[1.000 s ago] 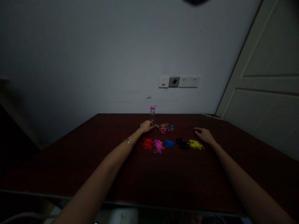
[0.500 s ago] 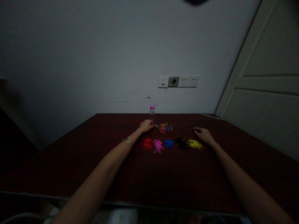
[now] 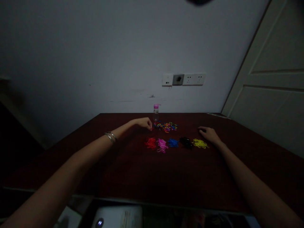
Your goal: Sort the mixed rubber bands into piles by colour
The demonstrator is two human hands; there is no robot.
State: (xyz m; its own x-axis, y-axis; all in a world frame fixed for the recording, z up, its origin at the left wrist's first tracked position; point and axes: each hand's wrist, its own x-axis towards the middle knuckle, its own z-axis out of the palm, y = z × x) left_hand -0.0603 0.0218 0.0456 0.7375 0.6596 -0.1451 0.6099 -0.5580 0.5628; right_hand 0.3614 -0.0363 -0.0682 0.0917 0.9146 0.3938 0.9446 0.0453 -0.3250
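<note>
My left hand (image 3: 145,123) is closed, its fingertips pinched together just left of a mixed pile of small coloured rubber bands (image 3: 168,126). A speck of red shows at those fingertips, too small to name. Across the front lies a row of sorted piles: red bands (image 3: 151,143), pink bands (image 3: 162,144), blue bands (image 3: 173,142), black bands (image 3: 186,142) and yellow bands (image 3: 200,143). To the right, my right hand (image 3: 210,135) rests on the table behind the yellow pile, fingers loosely stretched out and holding nothing visible.
Behind the mixed pile stands a clear bottle (image 3: 156,114) with a pink cap. The dark red table (image 3: 166,177) meets a wall with sockets (image 3: 193,79). A pale door (image 3: 273,95) is on the right. Below the table's front edge sits a white object (image 3: 118,217).
My left hand has drawn back slightly left from the mixed pile, its forearm swinging outward. The right hand stays in place. The view has tilted slightly.
</note>
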